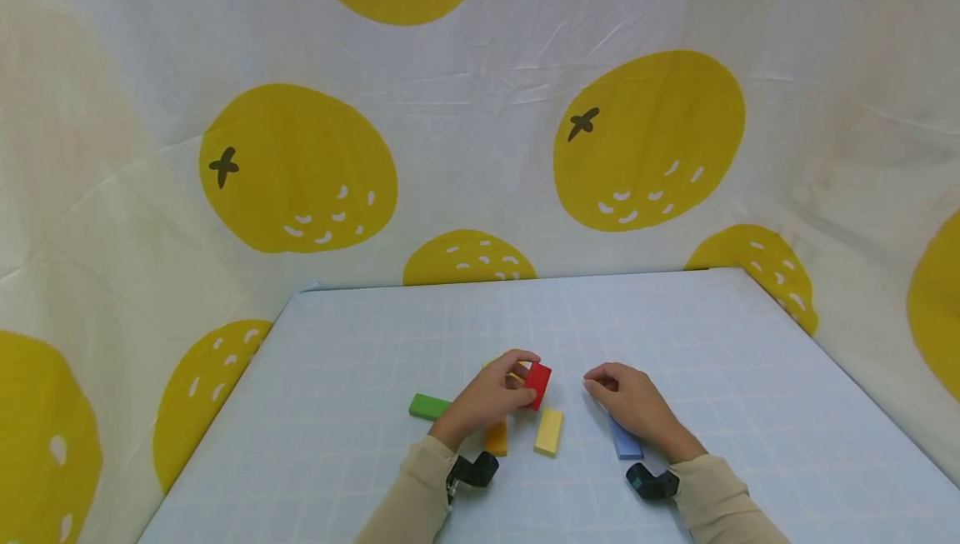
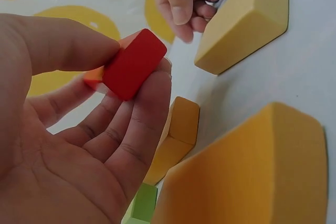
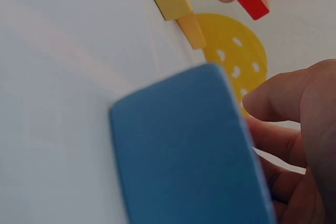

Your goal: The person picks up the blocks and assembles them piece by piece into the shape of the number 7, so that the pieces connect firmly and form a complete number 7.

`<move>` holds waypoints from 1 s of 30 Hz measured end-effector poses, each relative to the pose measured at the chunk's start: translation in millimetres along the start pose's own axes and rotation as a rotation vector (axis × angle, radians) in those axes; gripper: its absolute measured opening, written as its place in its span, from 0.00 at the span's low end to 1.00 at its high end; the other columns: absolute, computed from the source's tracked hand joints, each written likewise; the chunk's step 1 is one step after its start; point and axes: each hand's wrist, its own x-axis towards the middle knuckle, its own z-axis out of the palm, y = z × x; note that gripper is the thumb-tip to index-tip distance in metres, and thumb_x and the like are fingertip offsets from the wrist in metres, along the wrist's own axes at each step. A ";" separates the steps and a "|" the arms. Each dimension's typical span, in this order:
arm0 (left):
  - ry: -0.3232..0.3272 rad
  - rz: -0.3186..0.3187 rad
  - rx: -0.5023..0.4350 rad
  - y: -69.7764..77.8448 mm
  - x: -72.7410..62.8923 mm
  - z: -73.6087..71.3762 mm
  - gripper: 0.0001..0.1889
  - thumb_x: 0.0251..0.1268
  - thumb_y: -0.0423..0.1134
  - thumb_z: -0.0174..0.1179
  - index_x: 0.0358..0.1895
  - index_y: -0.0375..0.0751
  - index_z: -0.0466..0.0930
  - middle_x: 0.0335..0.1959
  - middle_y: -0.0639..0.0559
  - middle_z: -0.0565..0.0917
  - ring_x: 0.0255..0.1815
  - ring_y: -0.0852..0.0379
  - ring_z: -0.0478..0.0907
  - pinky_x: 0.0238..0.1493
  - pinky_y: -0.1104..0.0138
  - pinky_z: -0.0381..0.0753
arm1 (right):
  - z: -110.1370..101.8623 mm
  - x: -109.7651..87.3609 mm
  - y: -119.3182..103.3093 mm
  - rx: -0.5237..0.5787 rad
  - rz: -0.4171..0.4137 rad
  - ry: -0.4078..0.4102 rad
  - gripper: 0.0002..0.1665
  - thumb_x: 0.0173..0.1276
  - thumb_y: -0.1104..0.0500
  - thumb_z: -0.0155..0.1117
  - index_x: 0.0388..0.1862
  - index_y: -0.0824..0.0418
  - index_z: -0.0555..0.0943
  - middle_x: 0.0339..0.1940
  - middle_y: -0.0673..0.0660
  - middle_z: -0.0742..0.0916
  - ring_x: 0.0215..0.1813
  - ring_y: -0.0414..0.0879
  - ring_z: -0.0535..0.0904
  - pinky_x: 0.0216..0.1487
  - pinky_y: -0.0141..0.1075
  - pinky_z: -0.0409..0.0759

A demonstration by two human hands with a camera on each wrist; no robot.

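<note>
My left hand (image 1: 489,394) pinches a red block (image 1: 537,385) between thumb and fingers, raised off the table. In the left wrist view the red block (image 2: 135,64) slants across the fingertips. A yellow block (image 1: 548,432) lies just in front of it, and an orange block (image 1: 496,437) is partly covered by the left hand. To the right, my right hand (image 1: 633,398) hovers with loosely bent fingers and nothing between them. A blue block (image 1: 626,441) lies beneath it, partly hidden; in the right wrist view the blue block (image 3: 189,150) looms close, with the fingers beyond.
A green block (image 1: 429,406) lies left of the left hand. Behind that hand, more blocks are mostly hidden, among them a light green block (image 2: 142,203) and another orange-yellow block (image 2: 181,124). A pale checked cloth covers the table (image 1: 337,344); a fruit-print curtain (image 1: 480,152) hangs behind.
</note>
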 end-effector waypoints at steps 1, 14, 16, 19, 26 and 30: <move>0.000 0.001 0.001 -0.3 0.8 0.4 0.24 0.67 0.40 0.64 0.66 0.54 0.73 0.48 0.59 0.78 0.48 0.55 0.77 0.47 0.59 0.83 | 0.0 -0.1 0.2 -0.001 0.000 0.000 0.11 0.71 0.54 0.64 0.48 0.56 0.85 0.40 0.49 0.84 0.40 0.45 0.76 0.44 0.40 0.79; 0.006 -0.016 0.024 5.5 8.3 5.4 0.22 0.68 0.42 0.65 0.63 0.62 0.75 0.49 0.60 0.79 0.50 0.56 0.76 0.48 0.59 0.83 | 1.4 -0.2 -0.9 -0.001 0.018 0.002 0.12 0.71 0.53 0.65 0.49 0.56 0.85 0.41 0.50 0.85 0.41 0.46 0.77 0.47 0.43 0.82; 0.002 -0.024 0.031 6.1 9.2 6.1 0.22 0.68 0.42 0.66 0.63 0.61 0.75 0.49 0.60 0.79 0.49 0.56 0.77 0.48 0.59 0.83 | 1.5 -0.1 -0.5 -0.003 0.018 0.001 0.12 0.71 0.53 0.65 0.49 0.55 0.85 0.41 0.50 0.85 0.41 0.46 0.77 0.47 0.43 0.82; -0.003 -0.031 0.040 7.5 10.8 7.0 0.21 0.67 0.42 0.66 0.62 0.61 0.76 0.47 0.61 0.79 0.48 0.56 0.77 0.48 0.59 0.83 | 1.3 0.1 0.2 -0.011 0.016 0.003 0.12 0.71 0.53 0.65 0.49 0.55 0.85 0.42 0.50 0.85 0.42 0.46 0.77 0.48 0.44 0.82; -0.007 -0.036 0.033 10.8 14.1 11.3 0.21 0.68 0.42 0.66 0.62 0.57 0.76 0.46 0.60 0.80 0.46 0.57 0.78 0.46 0.60 0.83 | 1.0 0.6 1.3 -0.004 0.015 0.002 0.12 0.71 0.53 0.65 0.49 0.56 0.85 0.41 0.50 0.85 0.42 0.46 0.77 0.48 0.45 0.82; 0.000 -0.057 0.025 13.3 13.7 13.5 0.20 0.68 0.42 0.65 0.61 0.58 0.76 0.45 0.59 0.80 0.45 0.56 0.78 0.44 0.60 0.83 | 1.6 1.3 1.4 -0.001 0.021 -0.002 0.12 0.71 0.53 0.65 0.49 0.56 0.85 0.41 0.50 0.85 0.41 0.45 0.77 0.48 0.44 0.82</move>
